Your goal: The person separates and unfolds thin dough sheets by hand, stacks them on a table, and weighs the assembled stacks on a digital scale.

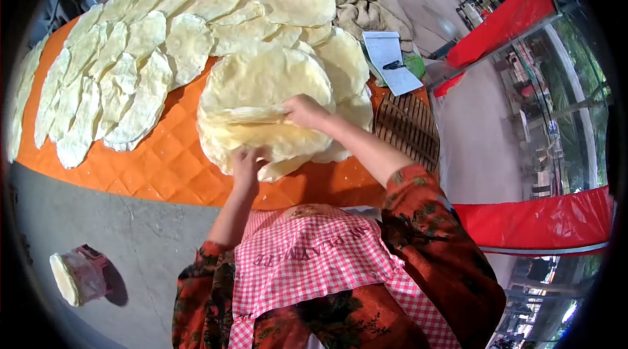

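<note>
A stack of large, thin, pale-yellow flatbreads (261,77) lies on the orange cloth in front of me. My right hand (306,113) is closed on the folded edge of the top flatbread, which is raised in a crease across the middle of the stack. At the near edge of the stack, my left hand (248,160) has its fingers bent around the rim of a flatbread; its fingertips are partly hidden. More flatbreads (140,97) lie overlapping in rows to the left and behind the stack.
An orange quilted cloth (163,169) covers the table. To the right are a slatted brown rack (407,130), an open notebook (391,54) with a dark pen on it, and a crumpled burlap sack (369,9). A bagged round stack (78,275) is on the grey floor at lower left.
</note>
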Available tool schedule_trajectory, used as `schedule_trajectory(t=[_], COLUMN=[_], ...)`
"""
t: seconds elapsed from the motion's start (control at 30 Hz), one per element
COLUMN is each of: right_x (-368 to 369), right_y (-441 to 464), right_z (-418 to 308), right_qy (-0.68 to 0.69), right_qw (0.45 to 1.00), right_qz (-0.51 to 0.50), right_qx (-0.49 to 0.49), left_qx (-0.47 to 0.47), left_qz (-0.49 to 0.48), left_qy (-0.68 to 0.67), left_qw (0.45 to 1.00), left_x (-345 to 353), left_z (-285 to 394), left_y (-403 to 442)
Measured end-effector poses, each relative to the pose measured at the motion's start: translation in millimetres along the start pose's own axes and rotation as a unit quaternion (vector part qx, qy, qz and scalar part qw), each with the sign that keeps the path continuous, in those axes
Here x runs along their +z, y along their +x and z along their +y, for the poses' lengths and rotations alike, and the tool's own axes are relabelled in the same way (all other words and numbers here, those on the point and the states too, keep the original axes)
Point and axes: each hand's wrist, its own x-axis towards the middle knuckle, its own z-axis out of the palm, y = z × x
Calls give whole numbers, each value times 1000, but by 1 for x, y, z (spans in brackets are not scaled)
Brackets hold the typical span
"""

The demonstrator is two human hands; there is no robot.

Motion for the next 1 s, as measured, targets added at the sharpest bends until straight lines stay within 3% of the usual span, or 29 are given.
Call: schedule_trajectory(t=[0.07, 0.13, 0.17, 0.2, 0.4, 0.5, 0.6, 0.77, 1.0], right_x=[1, 34, 57, 70, 89, 85, 78, 76, 79], right_y=[-16, -38, -42, -38, -41, -29, -24, -23, -23], right_z=[-27, -39, -36, -29, -18, -9, -7, -7, -6], right_qy=[-68, -92, -91, -95, -126, -122, -41, -68, -62], right_qw=[993, 988, 989, 989, 981, 988, 996, 994, 991], right_qz=[48, 47, 25, 7, 12, -56, -63, -64, -76], right_qx=[-79, -112, -111, -113, -147, -76, -48, -57, -89], left_qx=[186, 109, 11, -82, -83, -68, -41, -2, -34], left_qz=[-15, -46, -51, -57, -17, -14, -13, -8, -1], left_qy=[219, 145, -40, -226, -147, -130, -134, -113, -32], left_qw=[958, 982, 998, 969, 986, 989, 990, 994, 999], left_x=[-37, -47, -47, -43, -45, -37, -24, -11, -2], left_z=[-20, -15, -16, -15, -35, -33, -25, -26, -37], left_y=[-7, -30, -36, -36, -39, -39, -45, -47, -38])
